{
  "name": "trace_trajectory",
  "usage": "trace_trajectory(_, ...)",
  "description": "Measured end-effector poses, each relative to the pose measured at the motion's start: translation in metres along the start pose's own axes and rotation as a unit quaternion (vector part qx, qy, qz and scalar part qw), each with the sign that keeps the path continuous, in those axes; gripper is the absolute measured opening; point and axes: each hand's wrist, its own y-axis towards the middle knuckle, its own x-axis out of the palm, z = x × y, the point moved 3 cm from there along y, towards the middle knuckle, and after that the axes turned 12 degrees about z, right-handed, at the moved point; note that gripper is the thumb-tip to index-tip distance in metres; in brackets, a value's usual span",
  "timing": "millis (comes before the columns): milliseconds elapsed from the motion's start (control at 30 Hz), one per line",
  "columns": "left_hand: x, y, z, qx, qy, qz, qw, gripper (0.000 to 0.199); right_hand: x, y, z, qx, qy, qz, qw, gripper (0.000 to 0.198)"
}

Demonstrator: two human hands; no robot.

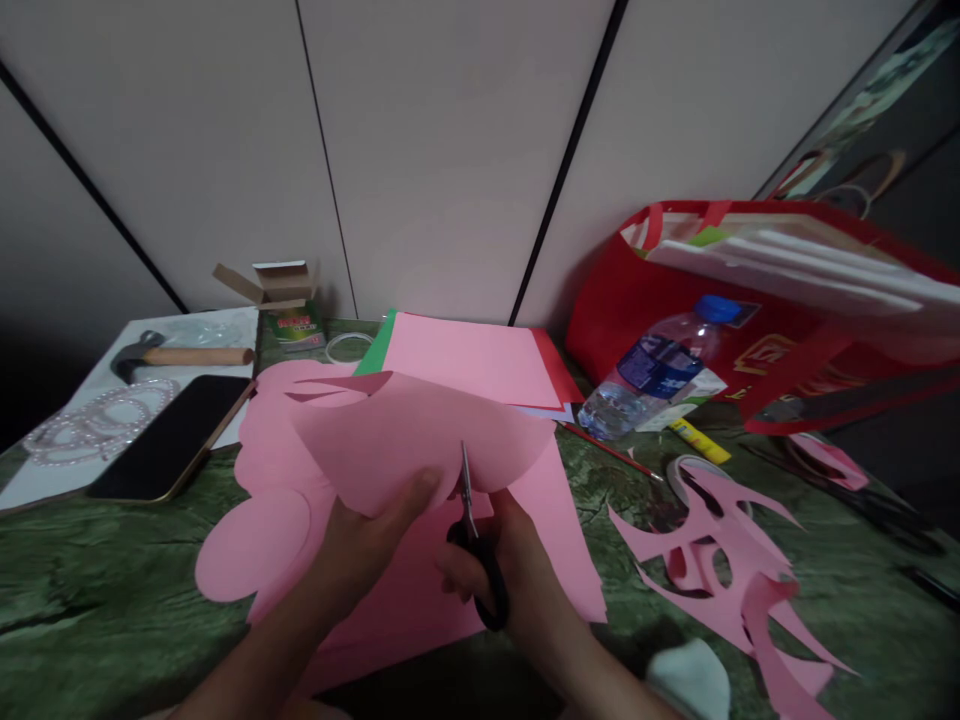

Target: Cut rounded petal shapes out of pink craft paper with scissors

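Note:
My left hand (382,535) is closed on the lower left edge of a pink paper sheet (390,430), thumb on top. The sheet is held up and bends in a curve. In my right hand (499,555) is a pair of scissors (470,510) with black handles, its blades on the sheet at a cut in the near edge. Below lie more pink sheets (555,560), stacked on the table. Pink rounded cutouts, one a full oval (244,550), lie to the left of my hands.
On the left are a phone (176,435), a hammer (195,356), clear beaded strands (101,425) and a small open box (292,320). On the right, a water bottle (652,370) leans by a red bag (607,310). Pink paper scraps (739,590) lie nearer, beside a yellow tube (699,441).

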Motion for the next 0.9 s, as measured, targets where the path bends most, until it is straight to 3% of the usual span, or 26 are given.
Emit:
trace_trajectory(100,0.0004,-0.003,0.0004,0.006,0.022,0.041,0.999,0.033,0.0002,-0.0004,0.0004,-0.001,0.051,-0.01,0.999,0.057)
trace_trajectory(233,0.003,-0.0078,0.0023,0.005,0.028,0.015,0.999,0.034,-0.001,0.0014,-0.0006,-0.01,0.101,-0.013,0.995,0.054)
trace_trajectory(533,0.0045,-0.009,0.0061,0.005,0.013,-0.008,1.0,0.029,-0.0026,0.0011,0.0014,0.002,0.08,-0.025,0.997,0.051)
trace_trajectory(900,-0.0005,-0.005,0.0002,0.013,0.049,0.016,0.999,0.036,-0.0028,0.0039,-0.0017,0.013,0.052,0.0,0.999,0.047)
